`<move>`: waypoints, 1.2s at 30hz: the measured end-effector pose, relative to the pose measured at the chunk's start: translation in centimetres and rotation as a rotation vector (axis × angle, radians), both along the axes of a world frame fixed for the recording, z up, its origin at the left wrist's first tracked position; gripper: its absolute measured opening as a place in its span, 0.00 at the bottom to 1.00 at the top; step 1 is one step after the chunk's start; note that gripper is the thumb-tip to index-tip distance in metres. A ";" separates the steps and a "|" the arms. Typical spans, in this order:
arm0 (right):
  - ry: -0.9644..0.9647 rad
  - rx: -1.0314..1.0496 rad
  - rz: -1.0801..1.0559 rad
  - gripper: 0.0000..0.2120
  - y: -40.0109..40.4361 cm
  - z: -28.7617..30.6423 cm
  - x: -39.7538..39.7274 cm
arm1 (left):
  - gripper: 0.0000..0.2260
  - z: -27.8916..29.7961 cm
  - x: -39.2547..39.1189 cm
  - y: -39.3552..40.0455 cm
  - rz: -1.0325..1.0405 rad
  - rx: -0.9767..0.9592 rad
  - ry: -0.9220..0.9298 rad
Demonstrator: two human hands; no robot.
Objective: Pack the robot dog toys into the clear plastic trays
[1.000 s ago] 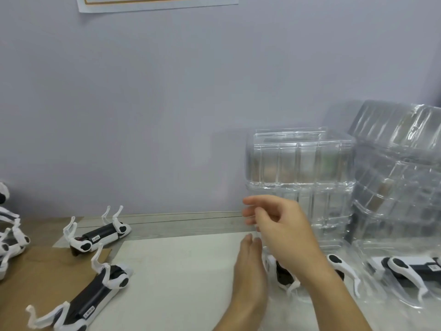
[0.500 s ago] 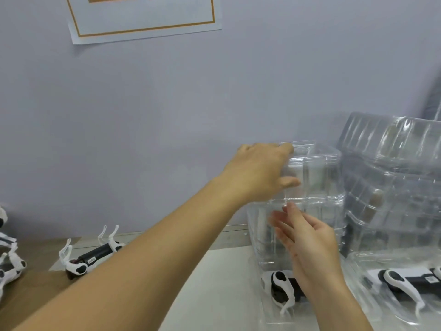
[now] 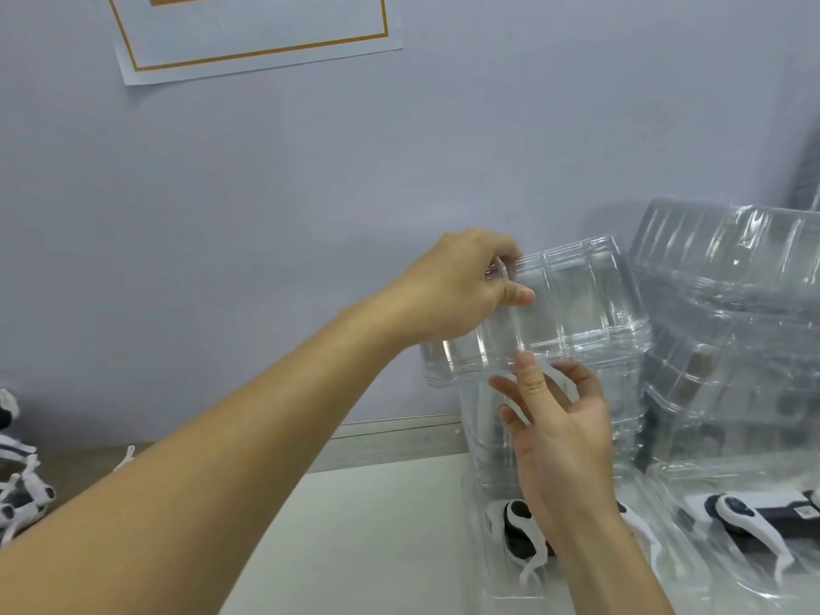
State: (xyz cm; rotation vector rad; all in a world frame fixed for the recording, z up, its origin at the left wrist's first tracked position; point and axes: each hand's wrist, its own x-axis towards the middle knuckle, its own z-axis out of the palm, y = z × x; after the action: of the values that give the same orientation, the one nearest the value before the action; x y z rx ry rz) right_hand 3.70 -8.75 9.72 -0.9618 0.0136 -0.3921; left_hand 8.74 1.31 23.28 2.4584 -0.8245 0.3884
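My left hand [image 3: 461,290] grips the upper left corner of a clear plastic tray [image 3: 577,304], which is tilted and lifted off the top of a tray stack [image 3: 612,415]. My right hand [image 3: 559,428] is below it, thumb and fingertips touching the tray's lower rim. On the table under my right wrist a black-and-white robot dog toy [image 3: 521,534] lies in an open clear tray [image 3: 483,548]. Another packed robot dog [image 3: 745,517] lies in a tray at the right.
A second, larger stack of clear trays [image 3: 732,326] stands at the right against the wall. Loose robot dog toys [image 3: 22,494] lie at the far left on brown cardboard. A white sheet [image 3: 377,548] covers the table's middle. A paper notice [image 3: 248,33] hangs on the wall.
My left hand rose from the table to the top of the stack, gripped the top tray and tilted it up and leftward. My right hand moved up under that tray's rim.
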 end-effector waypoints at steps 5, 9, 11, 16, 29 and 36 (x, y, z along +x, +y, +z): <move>-0.050 -0.074 0.019 0.18 0.0 0.0 -0.1 | 0.11 0.5 -0.4 0.4 0.013 0.041 0.040; -0.028 0.010 0.032 0.17 0.5 0.0 0.0 | 0.14 0.4 -0.5 0.3 0.022 0.109 0.042; -0.015 0.032 0.012 0.12 0.5 0.0 0.1 | 0.14 0.3 -0.5 0.3 0.021 0.123 0.044; 0.002 0.063 0.001 0.07 0.5 -0.1 0.0 | 0.09 0.4 -0.4 0.3 -0.005 0.101 0.062; 0.028 0.170 -0.008 0.04 0.8 -0.2 0.0 | 0.05 0.3 -0.2 -0.1 -0.005 0.085 0.028; 0.019 0.182 -0.031 0.04 0.5 -0.3 0.0 | 0.03 0.9 -0.4 -0.1 0.016 0.065 0.003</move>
State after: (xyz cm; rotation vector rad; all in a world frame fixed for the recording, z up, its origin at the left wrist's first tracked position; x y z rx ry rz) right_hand 3.73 -8.21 9.39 -0.7867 0.0801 -0.4027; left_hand 8.38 1.16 24.13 2.5269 -0.8285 0.3685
